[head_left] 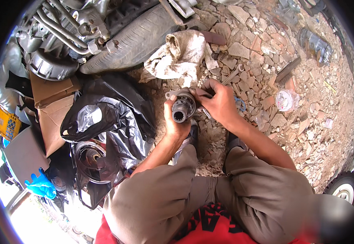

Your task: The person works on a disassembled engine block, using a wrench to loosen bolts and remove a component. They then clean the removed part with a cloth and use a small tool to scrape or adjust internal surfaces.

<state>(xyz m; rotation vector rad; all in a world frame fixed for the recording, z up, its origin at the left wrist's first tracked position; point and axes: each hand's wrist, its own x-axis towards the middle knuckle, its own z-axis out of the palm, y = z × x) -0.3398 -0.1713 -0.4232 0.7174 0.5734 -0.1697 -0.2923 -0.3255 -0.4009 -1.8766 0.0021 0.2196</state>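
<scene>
Red shirt: below both hands
Left hand: gripping metal part
Right hand: curled beside it, grip unclear

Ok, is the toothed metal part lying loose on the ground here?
No, the left hand holds the toothed metal part, its thumb against the side.

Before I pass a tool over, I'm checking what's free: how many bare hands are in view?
2: the left hand holds the grey metal part; the right hand is at that part's right side. No other hands show.
</scene>
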